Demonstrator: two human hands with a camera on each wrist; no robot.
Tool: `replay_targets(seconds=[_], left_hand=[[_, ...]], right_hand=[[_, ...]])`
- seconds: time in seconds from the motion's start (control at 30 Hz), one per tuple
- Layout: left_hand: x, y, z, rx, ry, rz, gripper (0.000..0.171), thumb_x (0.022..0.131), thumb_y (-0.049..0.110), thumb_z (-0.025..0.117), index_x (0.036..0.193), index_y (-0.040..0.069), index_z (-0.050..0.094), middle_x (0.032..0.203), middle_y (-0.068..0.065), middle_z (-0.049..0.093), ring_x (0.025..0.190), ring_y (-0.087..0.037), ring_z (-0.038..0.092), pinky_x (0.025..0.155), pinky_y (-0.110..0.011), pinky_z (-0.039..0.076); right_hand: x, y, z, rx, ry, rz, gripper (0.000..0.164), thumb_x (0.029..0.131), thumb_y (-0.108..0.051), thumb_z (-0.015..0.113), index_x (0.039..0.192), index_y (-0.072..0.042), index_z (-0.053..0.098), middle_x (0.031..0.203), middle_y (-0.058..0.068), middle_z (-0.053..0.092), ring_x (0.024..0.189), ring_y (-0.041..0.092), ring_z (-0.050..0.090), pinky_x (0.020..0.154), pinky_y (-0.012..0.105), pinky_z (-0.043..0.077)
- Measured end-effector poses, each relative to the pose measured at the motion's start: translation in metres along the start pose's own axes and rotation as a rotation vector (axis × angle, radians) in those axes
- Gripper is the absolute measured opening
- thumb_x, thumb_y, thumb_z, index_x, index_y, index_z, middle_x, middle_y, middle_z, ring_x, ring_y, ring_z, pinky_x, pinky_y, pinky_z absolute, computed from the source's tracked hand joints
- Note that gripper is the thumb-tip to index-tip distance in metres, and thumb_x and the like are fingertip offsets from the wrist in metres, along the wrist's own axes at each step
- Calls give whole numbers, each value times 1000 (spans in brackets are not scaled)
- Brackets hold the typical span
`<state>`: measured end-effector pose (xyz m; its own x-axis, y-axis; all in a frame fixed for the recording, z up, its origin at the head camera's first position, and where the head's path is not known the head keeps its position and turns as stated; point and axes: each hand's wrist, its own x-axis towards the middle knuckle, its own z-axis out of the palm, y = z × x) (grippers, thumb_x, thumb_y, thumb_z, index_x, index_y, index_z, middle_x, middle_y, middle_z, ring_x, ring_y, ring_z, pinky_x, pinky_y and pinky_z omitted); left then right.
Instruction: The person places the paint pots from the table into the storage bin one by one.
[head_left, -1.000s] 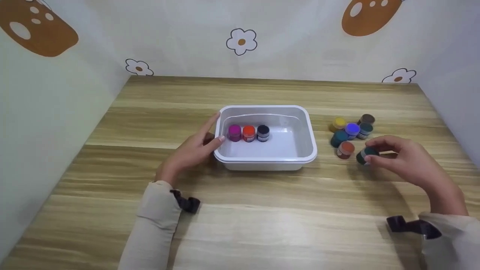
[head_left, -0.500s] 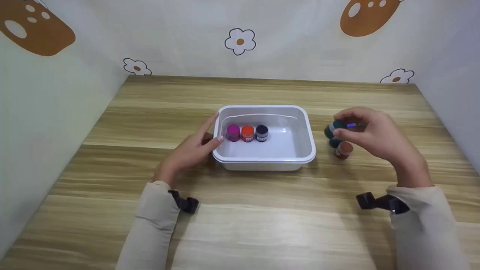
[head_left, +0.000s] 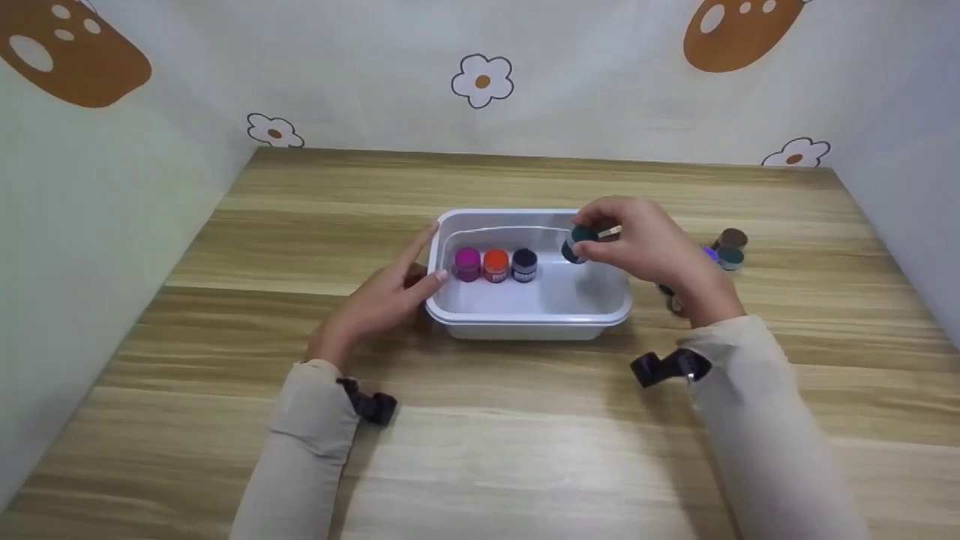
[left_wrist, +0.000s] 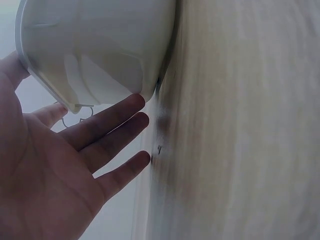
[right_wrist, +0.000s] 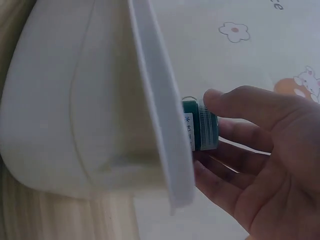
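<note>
A dark green paint jar (head_left: 577, 245) with a clear lid is pinched between the thumb and fingers of my right hand (head_left: 645, 240), over the right part of a white plastic tub (head_left: 529, 319). In the right wrist view the jar (right_wrist: 200, 125) shows its label, partly hidden behind the tub's rim. Inside the tub, a magenta jar (head_left: 467, 265), an orange-red jar (head_left: 496, 266) and a black jar (head_left: 524, 265) stand in a row. My left hand (head_left: 379, 300) rests thumb and index finger on the tub's left rim; its other fingers (left_wrist: 112, 117) extend loosely beside the wall.
Right of the tub, a brown jar (head_left: 733, 239), a green jar (head_left: 730, 259) and a blue jar (head_left: 710, 256) stand on the wooden table (head_left: 487, 442). Other jars there are mostly hidden behind my right wrist. A patterned cloth wall (head_left: 375, 82) closes the back.
My right hand has carried the dark green jar left from beside the jar group, across the table, to over the tub. My left hand and the tub have stayed in place.
</note>
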<state>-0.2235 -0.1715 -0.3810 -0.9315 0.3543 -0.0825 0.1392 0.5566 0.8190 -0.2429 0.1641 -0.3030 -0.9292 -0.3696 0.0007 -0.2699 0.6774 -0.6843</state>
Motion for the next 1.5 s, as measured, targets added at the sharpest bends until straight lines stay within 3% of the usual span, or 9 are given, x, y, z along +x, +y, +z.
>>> replay_targets(seconds=[0.17, 0.43, 0.63, 1.03, 1.23, 1.5], left_hand=[[3, 4, -2, 4, -2, 17, 72, 99, 50, 53, 157, 47, 10, 153, -16, 39, 133, -32, 47, 112, -56, 32], [1, 1, -2, -3, 0, 22, 71, 100, 47, 54, 157, 45, 12, 132, -17, 58, 118, -29, 57, 104, -52, 43], [-1, -2, -2, -17, -3, -9, 71, 100, 46, 54, 156, 47, 11, 132, -18, 58, 119, -30, 56, 105, -54, 41], [5, -1, -1, 5, -14, 20, 72, 100, 48, 52, 158, 43, 9, 135, -21, 56, 123, -33, 55, 108, -57, 38], [4, -1, 0, -2, -7, 20, 70, 101, 46, 51, 157, 45, 9, 139, -22, 53, 126, -35, 53, 109, -60, 35], [3, -1, 2, -13, -4, 46, 71, 102, 40, 51, 159, 39, 9, 132, -25, 58, 120, -35, 57, 106, -57, 39]], right_hand=[[16, 1, 9, -27, -32, 23, 30, 89, -12, 73, 117, -1, 68, 111, 15, 68, 105, 27, 61, 95, 44, 51], [34, -2, 26, -135, -95, 84, 31, 89, -9, 72, 118, 0, 68, 108, 15, 68, 96, 26, 60, 88, 39, 54], [43, -5, 41, -209, -133, 90, 27, 89, -7, 71, 115, 0, 68, 102, 13, 67, 89, 26, 59, 81, 36, 52], [50, -1, 50, -278, -132, 148, 23, 87, -5, 70, 110, 1, 68, 97, 12, 66, 84, 24, 59, 72, 32, 48], [51, -2, 53, -302, -123, 131, 20, 86, -3, 70, 105, 2, 68, 93, 12, 67, 78, 22, 60, 67, 32, 50], [48, -2, 52, -350, -87, 104, 12, 84, -4, 69, 94, 2, 70, 84, 11, 65, 74, 22, 56, 64, 31, 46]])
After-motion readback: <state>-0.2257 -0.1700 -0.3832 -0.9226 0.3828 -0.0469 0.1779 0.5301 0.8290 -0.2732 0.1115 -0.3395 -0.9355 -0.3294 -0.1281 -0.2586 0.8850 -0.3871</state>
